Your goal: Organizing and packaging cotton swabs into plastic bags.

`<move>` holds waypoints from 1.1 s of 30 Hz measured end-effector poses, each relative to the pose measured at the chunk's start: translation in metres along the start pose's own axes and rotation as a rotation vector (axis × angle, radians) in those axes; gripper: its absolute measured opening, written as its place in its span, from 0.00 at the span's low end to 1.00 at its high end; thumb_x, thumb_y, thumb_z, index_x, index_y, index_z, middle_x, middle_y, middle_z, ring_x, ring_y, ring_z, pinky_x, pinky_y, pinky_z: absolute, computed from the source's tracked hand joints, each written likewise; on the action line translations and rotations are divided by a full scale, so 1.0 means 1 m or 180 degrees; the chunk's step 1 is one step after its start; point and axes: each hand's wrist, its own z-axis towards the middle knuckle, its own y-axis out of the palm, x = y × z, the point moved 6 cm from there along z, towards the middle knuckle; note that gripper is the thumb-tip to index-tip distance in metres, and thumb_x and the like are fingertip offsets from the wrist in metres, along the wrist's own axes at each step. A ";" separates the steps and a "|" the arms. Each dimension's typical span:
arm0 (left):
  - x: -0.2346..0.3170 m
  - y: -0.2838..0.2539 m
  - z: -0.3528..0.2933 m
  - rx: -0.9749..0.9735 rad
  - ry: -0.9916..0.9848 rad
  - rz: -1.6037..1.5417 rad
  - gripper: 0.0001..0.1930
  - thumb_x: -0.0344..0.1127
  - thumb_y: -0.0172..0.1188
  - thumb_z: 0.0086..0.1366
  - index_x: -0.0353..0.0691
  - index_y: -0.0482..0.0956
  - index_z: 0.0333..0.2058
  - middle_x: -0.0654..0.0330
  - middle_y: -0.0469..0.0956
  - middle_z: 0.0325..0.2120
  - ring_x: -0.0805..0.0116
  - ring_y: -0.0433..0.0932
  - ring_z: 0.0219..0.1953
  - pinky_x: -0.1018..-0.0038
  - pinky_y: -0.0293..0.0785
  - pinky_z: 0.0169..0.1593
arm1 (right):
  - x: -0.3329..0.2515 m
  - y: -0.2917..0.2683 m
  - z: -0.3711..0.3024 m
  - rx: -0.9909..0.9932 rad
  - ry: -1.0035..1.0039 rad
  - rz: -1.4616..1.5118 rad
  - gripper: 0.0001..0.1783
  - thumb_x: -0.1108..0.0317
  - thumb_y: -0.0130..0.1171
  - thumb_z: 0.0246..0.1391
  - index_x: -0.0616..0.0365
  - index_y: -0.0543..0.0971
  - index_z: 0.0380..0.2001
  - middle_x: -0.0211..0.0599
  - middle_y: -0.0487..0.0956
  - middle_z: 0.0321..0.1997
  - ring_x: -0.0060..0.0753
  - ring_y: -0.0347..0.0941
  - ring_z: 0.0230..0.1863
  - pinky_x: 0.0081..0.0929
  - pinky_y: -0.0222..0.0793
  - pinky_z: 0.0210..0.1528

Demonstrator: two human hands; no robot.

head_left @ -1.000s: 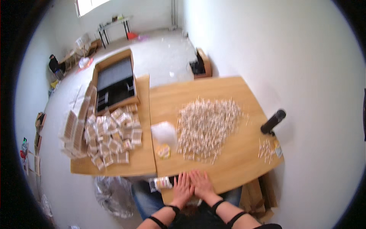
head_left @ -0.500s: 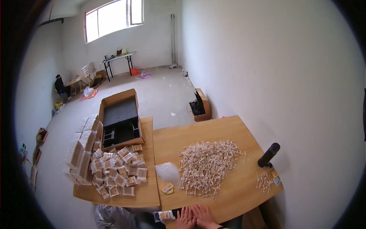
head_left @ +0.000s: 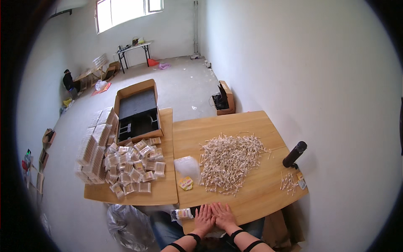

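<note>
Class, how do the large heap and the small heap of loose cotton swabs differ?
The large heap is thickly piled, while the small heap is thinly scattered. The large heap lies near the middle of the wooden tabletop; the small heap lies near its right edge. Both are loose, pale swabs.

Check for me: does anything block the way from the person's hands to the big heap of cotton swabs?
Nothing visible does. Ahead of the left hand and right hand, only wooden tabletop lies before the heap. The yellow cards sit off to the left.
</note>
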 end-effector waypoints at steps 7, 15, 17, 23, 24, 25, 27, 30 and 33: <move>-0.001 0.005 -0.012 0.0107 0.0119 -0.0122 0.36 0.58 0.46 0.67 0.39 0.59 0.66 0.51 0.55 0.68 0.53 0.51 0.71 0.47 0.43 0.69 | -0.009 -0.007 -0.013 -0.0072 0.0020 -0.0060 0.34 0.55 0.42 0.60 0.49 0.57 0.69 0.35 0.54 0.75 0.38 0.46 0.75 0.52 0.34 0.73; -0.003 -0.006 0.007 -0.0081 0.0121 0.0176 0.32 0.51 0.47 0.69 0.33 0.61 0.63 0.49 0.58 0.66 0.53 0.51 0.70 0.50 0.45 0.69 | 0.008 -0.023 -0.003 0.1007 0.0034 0.0917 0.32 0.67 0.52 0.54 0.56 0.63 0.63 0.41 0.63 0.68 0.44 0.57 0.70 0.46 0.47 0.71; 0.002 -0.012 0.010 0.0087 0.0234 0.0389 0.32 0.50 0.49 0.67 0.35 0.63 0.63 0.51 0.58 0.67 0.55 0.52 0.70 0.52 0.47 0.69 | 0.020 -0.030 -0.011 0.1645 0.0330 0.1486 0.23 0.74 0.55 0.49 0.57 0.72 0.52 0.43 0.70 0.59 0.49 0.63 0.65 0.43 0.56 0.67; 0.001 -0.012 0.002 -0.0065 0.0053 0.0229 0.33 0.48 0.48 0.67 0.37 0.58 0.66 0.53 0.53 0.69 0.57 0.49 0.71 0.55 0.43 0.71 | 0.031 -0.026 -0.024 0.1523 0.0522 0.2497 0.09 0.81 0.53 0.45 0.59 0.80 0.29 0.45 0.75 0.44 0.53 0.68 0.58 0.41 0.65 0.60; 0.002 -0.011 0.000 -0.0064 0.0031 0.0234 0.33 0.48 0.47 0.68 0.38 0.57 0.66 0.53 0.53 0.69 0.57 0.48 0.71 0.55 0.41 0.71 | 0.030 -0.027 -0.024 0.1469 0.0513 0.2497 0.09 0.81 0.53 0.45 0.59 0.80 0.29 0.45 0.75 0.44 0.53 0.68 0.58 0.41 0.65 0.60; 0.003 -0.011 0.000 -0.0078 0.0000 0.0216 0.33 0.48 0.47 0.68 0.38 0.57 0.66 0.53 0.53 0.69 0.57 0.48 0.71 0.55 0.41 0.71 | 0.030 -0.026 -0.025 0.1472 0.0533 0.2495 0.08 0.81 0.54 0.44 0.59 0.81 0.27 0.44 0.75 0.44 0.52 0.68 0.58 0.41 0.65 0.60; 0.005 -0.013 -0.001 -0.0125 0.0016 0.0216 0.33 0.49 0.47 0.68 0.38 0.56 0.66 0.54 0.52 0.69 0.57 0.48 0.72 0.55 0.41 0.71 | 0.029 -0.026 -0.027 0.1442 0.0541 0.2484 0.08 0.80 0.55 0.43 0.59 0.81 0.26 0.43 0.75 0.44 0.52 0.68 0.58 0.40 0.64 0.61; 0.004 -0.014 -0.002 -0.0094 0.0002 0.0201 0.33 0.49 0.49 0.67 0.38 0.57 0.66 0.54 0.53 0.69 0.58 0.49 0.71 0.55 0.41 0.71 | 0.027 -0.027 -0.028 0.1445 0.0551 0.2366 0.08 0.80 0.56 0.42 0.58 0.82 0.24 0.42 0.76 0.44 0.51 0.68 0.58 0.40 0.64 0.61; 0.004 -0.014 -0.002 -0.0001 0.0013 0.0172 0.33 0.49 0.49 0.67 0.38 0.56 0.66 0.54 0.53 0.69 0.58 0.49 0.71 0.55 0.41 0.71 | 0.025 -0.030 -0.027 0.1463 0.0511 0.2340 0.07 0.79 0.58 0.42 0.57 0.84 0.24 0.41 0.76 0.43 0.50 0.68 0.58 0.40 0.63 0.61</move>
